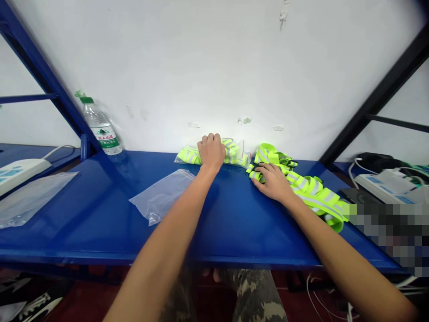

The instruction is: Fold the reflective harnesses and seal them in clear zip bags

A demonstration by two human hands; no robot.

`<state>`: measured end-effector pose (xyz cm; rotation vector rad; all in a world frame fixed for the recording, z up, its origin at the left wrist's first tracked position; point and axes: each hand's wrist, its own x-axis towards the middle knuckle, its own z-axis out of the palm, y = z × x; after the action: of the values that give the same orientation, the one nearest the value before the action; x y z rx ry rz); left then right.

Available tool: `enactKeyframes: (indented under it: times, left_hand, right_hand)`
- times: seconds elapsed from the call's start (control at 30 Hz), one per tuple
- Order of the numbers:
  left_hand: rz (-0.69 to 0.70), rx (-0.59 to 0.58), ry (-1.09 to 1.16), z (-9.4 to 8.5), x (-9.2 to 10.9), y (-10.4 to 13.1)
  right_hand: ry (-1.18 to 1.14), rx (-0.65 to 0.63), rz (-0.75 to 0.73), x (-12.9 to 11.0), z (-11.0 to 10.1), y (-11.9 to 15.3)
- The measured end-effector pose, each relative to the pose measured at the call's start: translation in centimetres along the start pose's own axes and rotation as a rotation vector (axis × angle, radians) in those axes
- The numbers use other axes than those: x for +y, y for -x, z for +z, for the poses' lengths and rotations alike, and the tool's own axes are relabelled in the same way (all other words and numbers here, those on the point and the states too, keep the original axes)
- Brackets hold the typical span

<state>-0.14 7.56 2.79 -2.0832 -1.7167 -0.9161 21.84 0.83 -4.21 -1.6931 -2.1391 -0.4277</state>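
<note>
Against the wall, at the back of the blue table, lies a clear bag packed with yellow-green reflective straps (pixel 233 152). My left hand (pixel 212 152) is on top of this bag, its fingers curled down over it. To the right is a loose heap of yellow-green straps with silver stripes and black buckles (pixel 315 192). My right hand (pixel 273 180) rests on the near left end of that heap, with its fingers bent over the straps. An empty-looking clear bag (pixel 164 193) lies flat to the left of my left forearm.
A water bottle (pixel 103 129) with a green cap leans at the back left of the blue table (pixel 228 223). Another clear bag (pixel 33 197) and a white power strip (pixel 23 169) are at far left. More power strips (pixel 382 188) and cables sit at right.
</note>
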Motion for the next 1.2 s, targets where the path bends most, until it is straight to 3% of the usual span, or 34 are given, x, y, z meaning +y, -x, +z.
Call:
enactKeyframes:
  times: [0.13,0.2,0.33,0.43,0.57,0.63,0.73,0.8,0.9,1.03,1.2]
  left_hand:
    - [0.239,-0.303,-0.019,0.6,-0.8,0.0]
    - [0.248,-0.42,-0.049,1.4,-0.8,0.6]
    - [0.212,-0.331,-0.049,2.0,-0.5,1.5]
    - [0.157,-0.24,-0.02,0.8,-1.0,1.0]
    - [0.042,-0.155,-0.105,-0.8,-3.3,-0.1]
    - [-0.066,-0.237,-0.179,-1.0,-4.5,-0.3]
    - [-0.261,-0.475,-0.177,-0.6,-5.5,-0.1]
    - [-0.267,-0.554,-0.133,0.0,-5.8,0.3]
    - [-0.175,-0.502,-0.132,1.2,-6.1,1.0]
    - [-0.149,-0.33,-0.15,2.7,-6.0,1.7]
    - [-0.177,-0.379,-0.139,1.6,-4.4,1.7]
  right_hand:
    - [-0.001,0.008,0.0,0.0,0.0,0.0]
    - [-0.001,0.01,0.0,-0.1,0.0,0.0]
    - [0.0,0.004,-0.002,-0.1,-0.1,0.1]
    - [-0.004,0.002,-0.008,0.0,-0.1,0.2]
    - [-0.032,0.016,0.001,-0.1,-0.1,0.2]
    - [-0.068,0.04,0.026,-0.3,-0.1,0.1]
    - [-0.108,0.122,0.13,-0.6,-0.3,0.0]
    - [-0.092,0.182,0.237,-0.7,-0.4,0.0]
    - [-0.06,0.178,0.35,-0.7,-0.3,0.1]
    - [-0.15,0.155,0.351,-0.6,0.1,0.0]
    - [-0.246,0.185,0.319,-1.2,-0.1,-0.1]
